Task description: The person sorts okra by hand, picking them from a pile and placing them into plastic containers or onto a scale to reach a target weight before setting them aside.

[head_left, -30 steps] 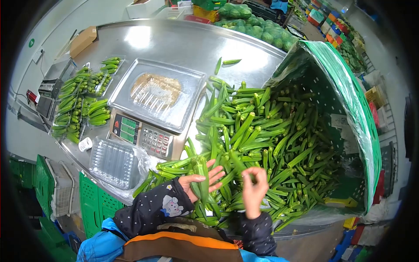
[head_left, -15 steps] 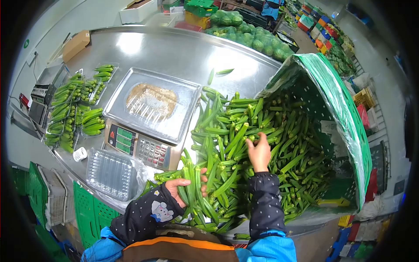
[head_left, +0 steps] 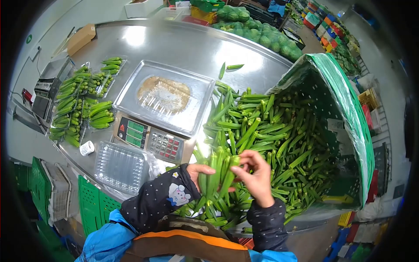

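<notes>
The left hand (head_left: 199, 174) wraps a bunch of okra (head_left: 213, 172), seemingly to keep its ends together; the right hand (head_left: 255, 177) pinches a pod (head_left: 228, 177) at its edge, near the okra pile (head_left: 279, 144) on the counter (head_left: 187, 41).

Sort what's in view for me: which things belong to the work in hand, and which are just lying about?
Likely in the work:
okra bunch in the left hand, right hand pinching its edge
loose okra pile
open crate holding okra
scale
empty clear packaging
packed okra left of the scale

Apparently just lying about:
cardboard box
netted round green produce
green crate at lower left
</notes>
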The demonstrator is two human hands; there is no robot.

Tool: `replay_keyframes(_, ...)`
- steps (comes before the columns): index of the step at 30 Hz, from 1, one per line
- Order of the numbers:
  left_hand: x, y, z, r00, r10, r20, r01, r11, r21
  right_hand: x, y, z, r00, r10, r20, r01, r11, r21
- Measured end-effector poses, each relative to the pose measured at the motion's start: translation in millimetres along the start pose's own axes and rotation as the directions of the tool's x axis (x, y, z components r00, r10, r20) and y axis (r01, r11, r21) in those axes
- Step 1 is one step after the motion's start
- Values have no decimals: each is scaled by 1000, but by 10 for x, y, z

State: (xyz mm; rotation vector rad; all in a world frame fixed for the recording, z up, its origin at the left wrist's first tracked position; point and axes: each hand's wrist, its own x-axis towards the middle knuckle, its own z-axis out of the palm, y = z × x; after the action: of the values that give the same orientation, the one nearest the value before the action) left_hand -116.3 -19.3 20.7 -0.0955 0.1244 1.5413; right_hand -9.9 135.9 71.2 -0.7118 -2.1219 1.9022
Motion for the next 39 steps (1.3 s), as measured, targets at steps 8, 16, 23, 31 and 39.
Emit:
replay_keyframes(8,-298,745,182,955,212,-209,16,663,748,-165,289,19,942,-246,-228,226,968,-111)
replay_keyframes(16,-64,2374,483,959,276,67,266,-955,129,-600,916,-314,932,-60,-357,-2,985,-171)
replay_keyframes(23,-204,2391,-8,939,342,14,339,-934,109,-279,781,-834,857,-127,-500,-89,918,-386)
replay_keyframes(31,-345,2006,-60,851,524,28,515,-845,140,930,597,-1259,857,-516,3,128,206,-970)
replay_keyframes(39,-673,2067,-196,813,514,273,397,-833,386,846,575,-1170,901,-432,43,180,281,-943)
